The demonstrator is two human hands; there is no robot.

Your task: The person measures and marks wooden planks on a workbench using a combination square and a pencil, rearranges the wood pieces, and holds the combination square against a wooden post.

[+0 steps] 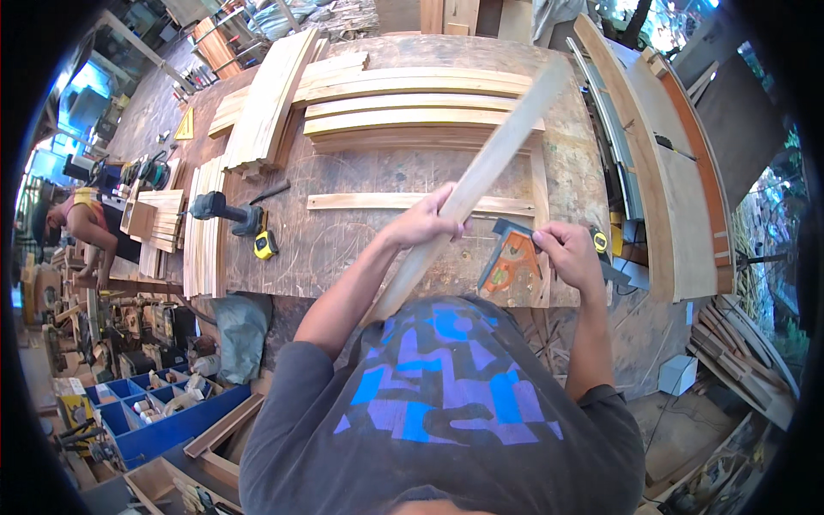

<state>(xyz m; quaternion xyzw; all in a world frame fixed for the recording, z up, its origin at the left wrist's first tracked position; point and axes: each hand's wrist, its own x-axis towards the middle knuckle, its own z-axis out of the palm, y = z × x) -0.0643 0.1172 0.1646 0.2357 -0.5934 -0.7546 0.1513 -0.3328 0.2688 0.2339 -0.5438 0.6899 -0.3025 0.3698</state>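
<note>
My left hand [427,219] is wrapped round a long pale wooden board [506,129], which slants from near my body up toward the far right above the bench. My right hand [568,253] is closed, its thumb and finger pinching the corner of an orange carpenter's square [512,260] with a dark edge. Part of that grip is hidden by the fingers. Behind both hands a thin wooden strip [369,202] lies across the workbench [283,184]. Another strip [539,184] runs lengthwise near the bench's right side.
Stacked boards [412,120] fill the far bench, with more boards [273,99] crossing at left. A cordless drill [225,209] and yellow tape measure [265,245] lie left; another tape measure [598,240] is right. A blue divided box [172,421] stands lower left. A person [86,223] bends at far left.
</note>
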